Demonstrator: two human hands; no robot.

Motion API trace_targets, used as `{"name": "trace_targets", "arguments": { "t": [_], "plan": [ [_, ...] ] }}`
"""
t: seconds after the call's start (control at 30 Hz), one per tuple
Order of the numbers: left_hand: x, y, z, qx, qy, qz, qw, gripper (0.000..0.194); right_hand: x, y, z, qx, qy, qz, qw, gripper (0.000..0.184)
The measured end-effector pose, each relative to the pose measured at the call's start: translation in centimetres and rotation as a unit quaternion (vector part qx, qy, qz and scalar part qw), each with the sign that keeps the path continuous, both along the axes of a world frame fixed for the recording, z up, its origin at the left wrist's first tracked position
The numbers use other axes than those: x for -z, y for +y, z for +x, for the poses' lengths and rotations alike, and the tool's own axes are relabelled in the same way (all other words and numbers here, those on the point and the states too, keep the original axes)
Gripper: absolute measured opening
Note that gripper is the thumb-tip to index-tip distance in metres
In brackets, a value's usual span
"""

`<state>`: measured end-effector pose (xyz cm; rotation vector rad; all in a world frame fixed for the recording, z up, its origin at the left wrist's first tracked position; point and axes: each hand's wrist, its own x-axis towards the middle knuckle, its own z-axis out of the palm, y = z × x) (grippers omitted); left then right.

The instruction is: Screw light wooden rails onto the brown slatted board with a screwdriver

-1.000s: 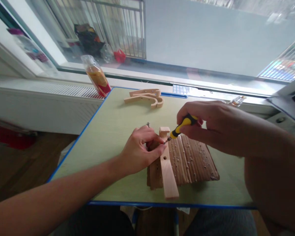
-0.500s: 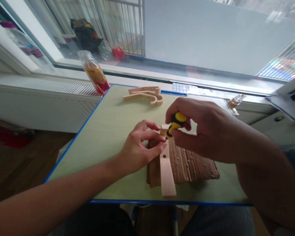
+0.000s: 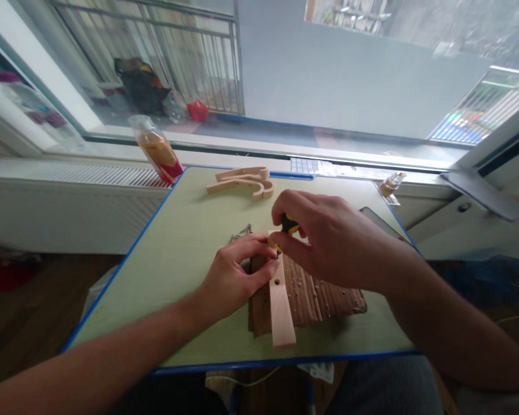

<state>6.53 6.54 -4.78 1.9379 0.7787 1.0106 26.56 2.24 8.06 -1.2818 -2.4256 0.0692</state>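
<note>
A pale wooden hook piece [image 3: 282, 314] with a hole in it lies lengthwise on brown corrugated cardboard [image 3: 315, 294]. My right hand [image 3: 315, 230] is wrapped round a yellow and black screwdriver [image 3: 289, 223], its shaft slanting down to the wood. Around the tip, the thumb and fingertips of my left hand [image 3: 237, 268] close in a pinch on a small screw, mostly hidden by the fingers. That hand also rests against the wood's left edge. Behind it lies a small heap of screws [image 3: 241, 233]. My right hand covers part of the wood's far end.
More curved wooden hooks [image 3: 242, 183] lie at the back of the green table [image 3: 168, 253]. A dark flat device [image 3: 378, 222] is at the right. A drink bottle [image 3: 158, 151] stands beyond the far left corner, and a smaller bottle [image 3: 391, 183] beyond the far right.
The view has tilted up and shifted, so the table appears lower and further left. The screwdriver handle has turned in my right hand and is more covered by it. Both hands stay at the wood.
</note>
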Motion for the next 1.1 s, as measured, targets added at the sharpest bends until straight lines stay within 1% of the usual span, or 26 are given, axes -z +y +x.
{"name": "trace_targets", "arguments": {
  "t": [0.1,0.2,0.3,0.33,0.43,0.5,0.57,0.63,0.73,0.83,0.97,1.1],
  "plan": [
    [-0.5,-0.2,0.3,-0.006,-0.011,0.009,1.0,0.002,0.0,-0.1,0.0,-0.003,-0.024,0.011,1.0,0.01],
    [-0.6,-0.4,0.4,-0.007,-0.014,0.006,1.0,0.003,-0.1,-0.3,0.2,0.003,-0.033,0.018,0.999,0.007],
    [-0.5,-0.4,0.6,-0.008,-0.014,0.012,1.0,0.007,-0.2,-0.6,0.4,-0.003,-0.022,0.0,1.0,0.003],
    [-0.4,-0.3,0.6,-0.009,-0.014,0.016,1.0,0.008,-0.3,-0.7,0.6,-0.011,-0.013,-0.014,1.0,0.004],
    [-0.3,-0.2,0.6,-0.008,-0.012,0.016,1.0,0.005,-0.3,-0.9,0.8,-0.046,0.008,-0.057,0.997,0.015],
    [-0.3,-0.1,0.6,-0.008,-0.011,0.012,1.0,0.005,-0.3,-0.9,0.8,-0.063,0.004,-0.058,0.996,0.021],
    [-0.3,0.0,0.4,-0.006,-0.008,0.007,1.0,0.005,-0.1,-0.7,0.7,-0.069,-0.006,-0.037,0.997,0.025],
    [-0.1,0.1,0.2,-0.003,-0.004,0.001,1.0,0.003,0.2,-0.4,0.4,-0.059,-0.015,-0.014,0.998,0.026],
    [0.1,0.2,-0.1,0.0,-0.006,-0.003,1.0,0.005,0.7,0.1,-0.2,-0.027,-0.012,0.006,1.0,0.015],
    [0.2,0.3,-0.3,0.009,-0.014,-0.004,1.0,0.009,1.0,0.3,-0.7,-0.019,-0.002,0.008,1.0,0.007],
    [0.0,0.5,-0.5,0.01,-0.013,-0.011,1.0,0.008,0.9,0.2,-0.8,-0.004,0.009,-0.02,1.0,0.011],
    [0.0,0.8,-0.9,0.03,0.001,-0.021,0.999,0.013,0.6,0.1,-0.7,0.022,0.005,-0.048,0.999,0.016]
  ]
}}
